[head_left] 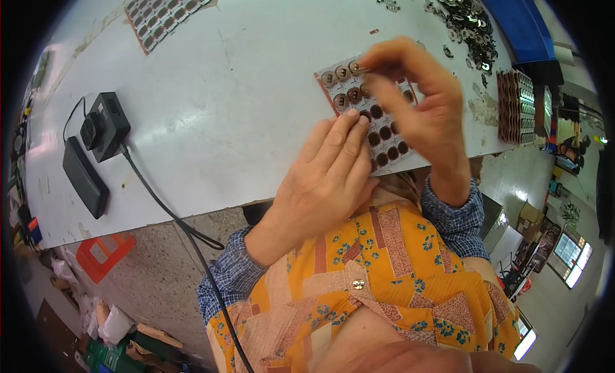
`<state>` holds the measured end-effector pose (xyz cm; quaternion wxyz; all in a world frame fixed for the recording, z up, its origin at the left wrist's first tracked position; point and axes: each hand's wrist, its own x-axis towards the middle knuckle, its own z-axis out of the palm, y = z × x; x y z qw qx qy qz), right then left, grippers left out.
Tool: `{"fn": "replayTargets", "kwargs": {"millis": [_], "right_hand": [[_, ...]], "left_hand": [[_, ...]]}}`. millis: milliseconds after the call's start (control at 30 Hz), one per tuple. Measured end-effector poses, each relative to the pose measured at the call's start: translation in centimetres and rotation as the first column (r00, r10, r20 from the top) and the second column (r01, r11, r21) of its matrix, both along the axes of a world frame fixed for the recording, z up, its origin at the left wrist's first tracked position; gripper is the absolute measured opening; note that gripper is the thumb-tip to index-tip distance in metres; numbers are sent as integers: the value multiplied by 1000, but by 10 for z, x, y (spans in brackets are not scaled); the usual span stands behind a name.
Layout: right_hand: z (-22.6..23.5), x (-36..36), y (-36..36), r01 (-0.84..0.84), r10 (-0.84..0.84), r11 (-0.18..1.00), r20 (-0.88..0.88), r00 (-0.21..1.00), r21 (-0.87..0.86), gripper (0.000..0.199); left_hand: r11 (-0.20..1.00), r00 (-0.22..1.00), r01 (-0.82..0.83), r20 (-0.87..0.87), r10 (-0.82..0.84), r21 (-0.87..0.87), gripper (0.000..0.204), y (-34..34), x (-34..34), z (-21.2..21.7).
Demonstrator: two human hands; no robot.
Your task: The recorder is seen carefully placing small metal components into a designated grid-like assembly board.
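A flat panel (389, 122) with rows of round dark discs lies at the table's front edge. My left hand (323, 171) rests on its near left part, fingers stretched out side by side, fingertips on the discs. Over the panel's far side my right hand (432, 100) is bent, thumb and forefinger curled toward each other by the far row. Whatever is between those fingertips is too small and blurred to make out. Small shiny metal pieces (341, 72) sit on discs in the far rows. My right hand hides part of the panel.
Loose metal pieces (475, 36) are heaped at the far right, by a blue bin (516, 20). A stack of panels (516, 107) stands at the right edge. Another panel (168, 13) lies far left. A black device (110, 126) with a cable (160, 203) and a black slab (85, 177) are at left.
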<state>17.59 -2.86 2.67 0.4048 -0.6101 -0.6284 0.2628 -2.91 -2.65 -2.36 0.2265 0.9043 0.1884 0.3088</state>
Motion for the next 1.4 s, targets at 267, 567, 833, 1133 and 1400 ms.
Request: {"fn": "replayTargets", "kwargs": {"millis": [267, 567, 833, 1133, 1400], "right_hand": [[-2, 53, -21, -76, 73, 997, 83, 994, 34, 16], [-2, 54, -10, -107, 111, 992, 57, 992, -69, 27], [-4, 43, -8, -47, 68, 980, 103, 992, -191, 40], [5, 38, 4, -118, 181, 964, 265, 947, -239, 35], [5, 43, 1, -46, 121, 939, 203, 972, -340, 32]], "left_hand": [[998, 999, -14, -31, 13, -58, 56, 1, 2, 6], [998, 1000, -5, -22, 3, -66, 57, 3, 1, 7], [997, 1000, -1, -20, -1, -81, 56, 2, 1, 7], [998, 1000, -3, -18, 2, -69, 56, 3, 1, 6], [997, 999, 10, -39, -13, -81, 58, 3, 1, 7]]}}
